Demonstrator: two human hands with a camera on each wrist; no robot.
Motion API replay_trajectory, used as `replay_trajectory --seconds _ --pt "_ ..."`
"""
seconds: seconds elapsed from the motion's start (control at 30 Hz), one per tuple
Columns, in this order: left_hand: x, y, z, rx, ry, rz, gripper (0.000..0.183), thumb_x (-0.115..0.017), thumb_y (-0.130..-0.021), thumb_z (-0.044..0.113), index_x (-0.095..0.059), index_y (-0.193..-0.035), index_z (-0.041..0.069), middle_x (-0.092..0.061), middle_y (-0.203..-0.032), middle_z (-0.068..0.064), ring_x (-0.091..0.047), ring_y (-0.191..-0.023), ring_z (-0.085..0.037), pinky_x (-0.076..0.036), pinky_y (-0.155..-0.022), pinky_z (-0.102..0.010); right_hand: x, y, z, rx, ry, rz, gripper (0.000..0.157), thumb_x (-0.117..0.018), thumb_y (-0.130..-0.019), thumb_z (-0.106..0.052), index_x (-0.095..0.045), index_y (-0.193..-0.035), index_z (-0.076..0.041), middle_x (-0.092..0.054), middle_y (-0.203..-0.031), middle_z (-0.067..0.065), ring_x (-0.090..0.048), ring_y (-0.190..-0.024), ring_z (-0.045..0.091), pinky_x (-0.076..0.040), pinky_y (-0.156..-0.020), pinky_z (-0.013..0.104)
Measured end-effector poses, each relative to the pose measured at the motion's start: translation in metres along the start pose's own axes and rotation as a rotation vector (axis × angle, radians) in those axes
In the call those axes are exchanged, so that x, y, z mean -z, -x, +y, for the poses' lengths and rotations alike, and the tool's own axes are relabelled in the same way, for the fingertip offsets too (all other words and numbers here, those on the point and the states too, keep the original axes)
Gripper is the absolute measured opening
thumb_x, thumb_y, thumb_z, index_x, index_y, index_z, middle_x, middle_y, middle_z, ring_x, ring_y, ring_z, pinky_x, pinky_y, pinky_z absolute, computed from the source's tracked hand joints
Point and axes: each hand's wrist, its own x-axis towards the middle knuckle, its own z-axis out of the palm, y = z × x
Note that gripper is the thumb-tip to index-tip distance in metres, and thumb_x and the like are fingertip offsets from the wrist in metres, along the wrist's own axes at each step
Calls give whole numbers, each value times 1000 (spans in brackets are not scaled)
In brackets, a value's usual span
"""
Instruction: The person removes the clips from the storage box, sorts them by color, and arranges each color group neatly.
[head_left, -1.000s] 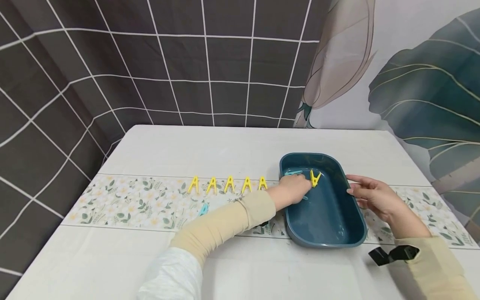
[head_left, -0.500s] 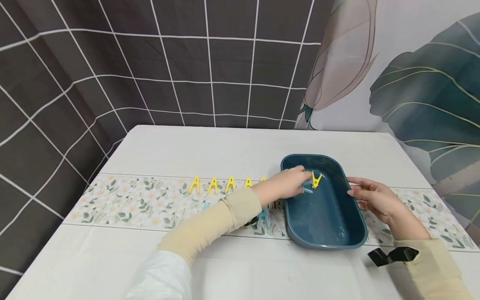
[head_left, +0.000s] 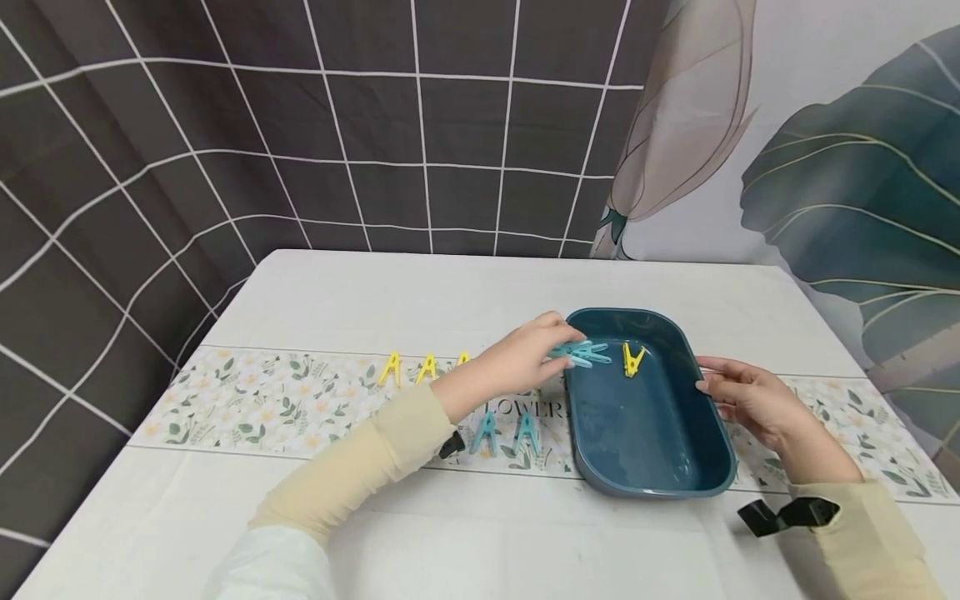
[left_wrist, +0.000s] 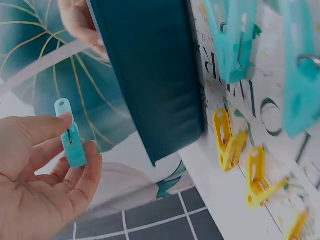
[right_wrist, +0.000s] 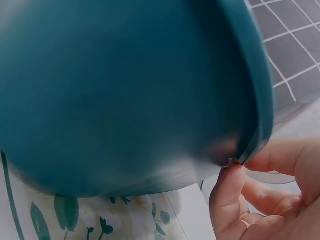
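Note:
My left hand point(head_left: 528, 357) is over the left rim of a dark teal plastic basin point(head_left: 652, 450), pinching a light blue clothespin point(left_wrist: 74, 137) between thumb and fingers. In the head view, light blue prongs point(head_left: 588, 353) show past its fingertips; whether more than one clothespin is there I cannot tell. A yellow clothespin point(head_left: 632, 360) lies inside the basin. My right hand point(head_left: 753, 398) pinches the basin's right rim, as the right wrist view shows. On the table, two light blue clothespins point(head_left: 527, 434) stand left of the basin.
Yellow clothespins point(head_left: 390, 368) form a row on the printed floral strip point(head_left: 247, 408); my left forearm hides part of it. The white table point(head_left: 487, 533) meets a dark gridded cloth point(head_left: 360, 117) behind and a leaf-patterned one point(head_left: 862, 192) at the right.
My left hand has drawn back leftward from inside the basin to its left rim, light blue clothespin in its fingers. Its forearm now covers more of the yellow row. The right hand stays put.

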Motion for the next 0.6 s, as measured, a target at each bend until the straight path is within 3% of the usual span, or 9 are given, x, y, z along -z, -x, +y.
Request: replay_trajectory --seconds 0.17,0.3,0.4,0.6 --pt "5 17 -7 41 46 67 39 -54 -98 17 -51 -136 8 -52 -126 -7 -53 -113 -17 -47 -93 -28 0 2 3 3 -17 -4 43 -55 -97 -18 -43 -137 -9 -61 -86 -22 -59 -76 3 -53 -67 22" --pt "3 29 -9 77 99 136 40 -53 -98 15 -50 -136 5 -52 -124 -11 -54 -108 -19 -49 -90 -30 0 3 5 3 -61 -10 27 -56 -97 -18 -52 -122 -25 -64 -85 -21 -61 -75 4 -53 -66 22" --pt "1 38 -13 93 145 179 38 -53 -98 14 -51 -134 4 -54 -123 -12 -56 -105 -20 -51 -87 -30 1 3 7 -3 -112 -15 23 -57 -96 -17 -51 -104 -38 -65 -84 -19 -62 -73 4 -54 -65 21" --pt "1 54 -23 128 227 239 31 -56 -96 15 -55 -124 3 -60 -121 -11 -60 -103 -21 -53 -85 -27 1 4 10 3 -96 1 22 -56 -97 -18 -50 -108 -36 -63 -84 -20 -62 -74 3 -54 -67 21"
